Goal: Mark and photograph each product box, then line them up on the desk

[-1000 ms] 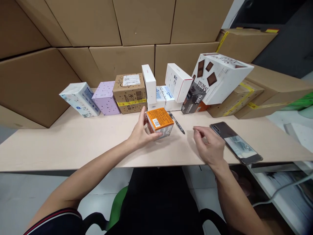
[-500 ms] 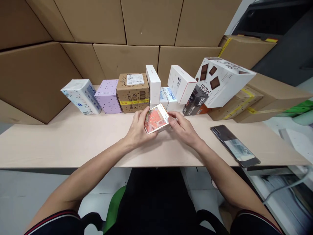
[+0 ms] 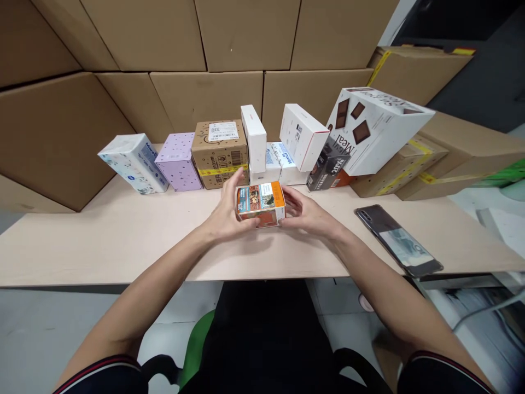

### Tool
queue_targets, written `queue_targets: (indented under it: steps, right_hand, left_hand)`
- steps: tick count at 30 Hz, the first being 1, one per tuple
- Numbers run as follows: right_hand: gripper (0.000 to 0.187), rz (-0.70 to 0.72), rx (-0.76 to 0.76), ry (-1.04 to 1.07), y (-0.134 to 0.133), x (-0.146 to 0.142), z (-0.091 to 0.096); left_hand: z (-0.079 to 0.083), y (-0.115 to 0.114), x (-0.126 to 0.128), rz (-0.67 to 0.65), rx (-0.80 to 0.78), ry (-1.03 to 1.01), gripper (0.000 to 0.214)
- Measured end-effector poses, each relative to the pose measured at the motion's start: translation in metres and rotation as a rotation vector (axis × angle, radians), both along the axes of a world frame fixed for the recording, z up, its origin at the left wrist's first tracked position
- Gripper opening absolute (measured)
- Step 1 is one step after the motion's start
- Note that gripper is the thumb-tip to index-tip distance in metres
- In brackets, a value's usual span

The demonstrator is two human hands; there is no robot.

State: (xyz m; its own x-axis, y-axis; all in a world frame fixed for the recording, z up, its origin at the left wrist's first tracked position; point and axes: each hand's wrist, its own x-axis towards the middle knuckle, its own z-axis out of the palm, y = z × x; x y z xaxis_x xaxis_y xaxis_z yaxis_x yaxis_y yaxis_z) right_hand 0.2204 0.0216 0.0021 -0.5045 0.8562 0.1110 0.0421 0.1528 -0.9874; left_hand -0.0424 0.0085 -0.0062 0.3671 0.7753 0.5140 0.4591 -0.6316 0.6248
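A small printed carton (image 3: 261, 197), orange, blue and white on top, is held between my two hands just above the table. On its left side is my left hand (image 3: 225, 218), with the thumb against the lower front face and the index finger raised. My right hand (image 3: 309, 216) grips the right end, its thumb at the front corner and the fingers curled at the side and back. Behind the carton stand white boxes (image 3: 255, 139) and a brown parcel box (image 3: 221, 153) with yellow tape.
Along the back are a tissue pack (image 3: 135, 164), a purple box (image 3: 179, 164), a dark box (image 3: 328, 167) and a large white box (image 3: 375, 131). Stacked cardboard boxes (image 3: 205, 104) form a wall behind. A phone (image 3: 397, 241) lies at the right.
The carton has been turned in my hands, so a different orange and blue face now points up. My left index finger has lifted off. The view has shifted slightly.
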Motion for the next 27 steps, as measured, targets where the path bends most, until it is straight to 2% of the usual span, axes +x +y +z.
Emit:
queue_targets:
  steps: [4,6,8,10,12,15,17,21,24,27]
  right_hand:
    - [0.088,0.000,0.124,-0.057,-0.002,0.000,-0.002]
    - [0.087,0.003,0.173,-0.082,-0.001,0.002,-0.003]
    - [0.085,0.016,0.211,-0.125,0.000,0.006,-0.004]
    - [0.084,-0.024,0.273,-0.233,0.003,0.012,-0.005]
    - [0.077,-0.172,0.371,-0.408,0.006,0.018,-0.006]
    - [0.053,-0.478,0.447,-0.696,0.011,0.026,-0.005]
    - [0.041,-0.577,0.413,-0.856,0.012,0.027,-0.003]
    - [0.027,-0.485,0.308,-1.079,0.011,0.025,0.005]
    - [0.017,-0.395,0.276,-1.103,0.013,0.023,0.010]
    - [0.021,-0.349,0.282,-1.084,0.018,0.022,0.015]
  left_hand:
    - [0.006,0.000,-0.001,-0.084,-0.267,-0.079,0.120]
    - [0.011,-0.003,0.002,-0.088,-0.364,-0.089,0.106]
    - [0.015,-0.006,0.006,-0.028,-0.381,-0.081,0.092]
    - [0.016,-0.008,0.010,0.075,-0.291,-0.065,0.083]
    - [0.014,-0.008,0.012,0.153,-0.143,-0.031,0.079]
    - [0.007,-0.003,0.010,0.182,0.056,0.061,0.074]
    - [0.004,0.000,0.007,0.156,0.151,0.127,0.073]
    - [0.004,0.000,0.003,0.081,0.298,0.236,0.076]
    - [0.007,-0.003,0.003,0.024,0.350,0.292,0.078]
    - [0.009,-0.005,0.004,-0.013,0.360,0.330,0.079]
